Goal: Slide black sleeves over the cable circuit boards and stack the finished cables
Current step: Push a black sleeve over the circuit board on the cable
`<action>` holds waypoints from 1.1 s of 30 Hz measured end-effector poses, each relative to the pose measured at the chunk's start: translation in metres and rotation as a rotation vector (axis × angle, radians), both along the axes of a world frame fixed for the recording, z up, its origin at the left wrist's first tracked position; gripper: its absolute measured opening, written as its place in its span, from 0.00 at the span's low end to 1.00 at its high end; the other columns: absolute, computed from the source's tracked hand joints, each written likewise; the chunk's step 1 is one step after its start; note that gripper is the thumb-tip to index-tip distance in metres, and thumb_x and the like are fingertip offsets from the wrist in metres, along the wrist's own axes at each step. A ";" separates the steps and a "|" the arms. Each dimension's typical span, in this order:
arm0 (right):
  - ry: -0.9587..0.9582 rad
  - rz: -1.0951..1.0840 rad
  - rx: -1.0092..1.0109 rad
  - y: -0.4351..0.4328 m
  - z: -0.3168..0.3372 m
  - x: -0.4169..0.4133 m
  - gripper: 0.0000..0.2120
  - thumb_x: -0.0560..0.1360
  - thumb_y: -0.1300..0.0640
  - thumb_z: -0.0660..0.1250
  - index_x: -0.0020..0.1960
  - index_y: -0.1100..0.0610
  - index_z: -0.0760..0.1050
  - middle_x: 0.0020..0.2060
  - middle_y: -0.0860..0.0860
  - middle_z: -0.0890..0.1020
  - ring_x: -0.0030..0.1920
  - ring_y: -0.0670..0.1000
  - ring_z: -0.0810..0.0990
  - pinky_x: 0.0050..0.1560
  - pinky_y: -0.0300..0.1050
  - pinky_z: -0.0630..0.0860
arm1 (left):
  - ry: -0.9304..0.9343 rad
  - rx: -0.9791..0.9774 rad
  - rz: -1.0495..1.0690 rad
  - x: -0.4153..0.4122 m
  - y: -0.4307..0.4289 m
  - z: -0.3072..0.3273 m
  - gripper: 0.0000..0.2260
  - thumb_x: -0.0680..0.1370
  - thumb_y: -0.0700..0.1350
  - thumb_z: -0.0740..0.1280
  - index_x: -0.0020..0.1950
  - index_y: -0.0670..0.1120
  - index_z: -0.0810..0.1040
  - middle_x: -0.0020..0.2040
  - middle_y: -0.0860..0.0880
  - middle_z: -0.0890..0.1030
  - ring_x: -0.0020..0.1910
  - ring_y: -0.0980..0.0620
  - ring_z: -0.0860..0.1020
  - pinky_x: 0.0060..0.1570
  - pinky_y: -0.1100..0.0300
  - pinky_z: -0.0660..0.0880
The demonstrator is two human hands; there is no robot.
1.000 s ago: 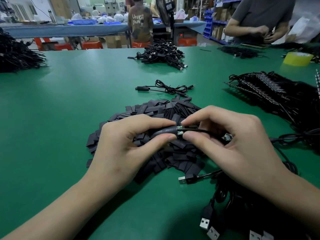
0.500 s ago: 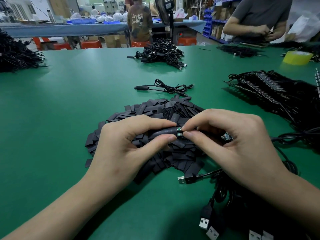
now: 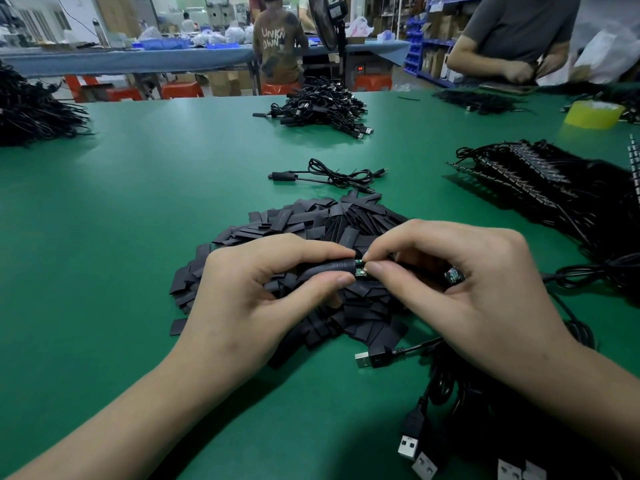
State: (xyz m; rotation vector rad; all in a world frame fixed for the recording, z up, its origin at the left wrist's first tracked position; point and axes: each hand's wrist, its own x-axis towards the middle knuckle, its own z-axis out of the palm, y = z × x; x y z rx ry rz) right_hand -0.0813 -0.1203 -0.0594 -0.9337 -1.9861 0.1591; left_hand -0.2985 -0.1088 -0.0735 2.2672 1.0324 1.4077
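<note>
While the left hand (image 3: 263,292) pinched a sleeve (image 3: 329,268) between thumb and forefinger just above the sleeve pile (image 3: 311,220), the right hand (image 3: 460,292) pinched the board (image 3: 361,270) at the sleeve's mouth, only a green sliver showing. Sleeving step, by my reading, and nearly home! The next move called for one short push along the board's line, then a carry to the lone cable (image 3: 329,176) just beyond the pile, likely a finished one. A second board (image 3: 453,274) glinted under the right hand's curled fingers, right of the pile; gripped or merely tucked, I couldn't tell. Racked cables (image 3: 536,181) lay well right of the pile, and USB plugs (image 3: 372,358) sprawled at its near right edge, where their leads could snag that carry.
</note>
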 end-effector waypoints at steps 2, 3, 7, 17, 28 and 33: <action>-0.010 -0.007 0.004 0.001 0.001 0.001 0.03 0.75 0.59 0.74 0.45 0.51 0.83 0.33 0.44 0.79 0.35 0.48 0.78 0.35 0.35 0.69 | -0.011 -0.008 -0.005 0.000 0.001 0.000 0.09 0.75 0.51 0.72 0.55 0.57 0.83 0.49 0.62 0.86 0.49 0.61 0.83 0.51 0.68 0.75; -0.015 -0.008 0.006 0.001 0.001 0.001 0.03 0.75 0.59 0.74 0.45 0.51 0.83 0.34 0.44 0.79 0.36 0.47 0.78 0.35 0.34 0.69 | -0.016 -0.012 -0.006 0.000 0.001 0.000 0.08 0.75 0.51 0.72 0.55 0.58 0.83 0.49 0.62 0.85 0.49 0.61 0.83 0.51 0.68 0.75; -0.027 -0.008 0.026 0.000 0.001 0.002 0.03 0.75 0.58 0.74 0.46 0.51 0.83 0.36 0.44 0.81 0.37 0.46 0.79 0.37 0.38 0.72 | -0.037 -0.033 -0.016 0.000 0.000 0.001 0.08 0.75 0.51 0.72 0.54 0.58 0.84 0.46 0.60 0.86 0.46 0.60 0.84 0.49 0.69 0.75; -0.010 -0.017 0.027 -0.001 -0.002 0.000 0.02 0.75 0.58 0.74 0.45 0.51 0.83 0.36 0.44 0.81 0.37 0.48 0.80 0.35 0.43 0.73 | -0.032 -0.043 -0.021 0.000 0.000 0.000 0.09 0.75 0.51 0.73 0.55 0.58 0.83 0.45 0.60 0.86 0.45 0.60 0.84 0.49 0.70 0.75; -0.054 -0.018 0.084 0.000 0.000 0.003 0.01 0.76 0.58 0.74 0.47 0.52 0.83 0.39 0.41 0.81 0.40 0.44 0.80 0.41 0.35 0.73 | -0.286 -0.313 -0.153 0.003 0.001 -0.005 0.09 0.73 0.49 0.74 0.53 0.52 0.86 0.38 0.51 0.87 0.36 0.53 0.86 0.43 0.65 0.79; -0.069 -0.019 0.103 -0.001 -0.001 0.003 0.01 0.77 0.57 0.73 0.48 0.52 0.84 0.40 0.42 0.82 0.41 0.45 0.81 0.42 0.41 0.75 | -0.298 -0.342 -0.184 0.002 0.000 -0.005 0.09 0.73 0.49 0.74 0.53 0.53 0.87 0.38 0.50 0.87 0.36 0.52 0.86 0.43 0.65 0.79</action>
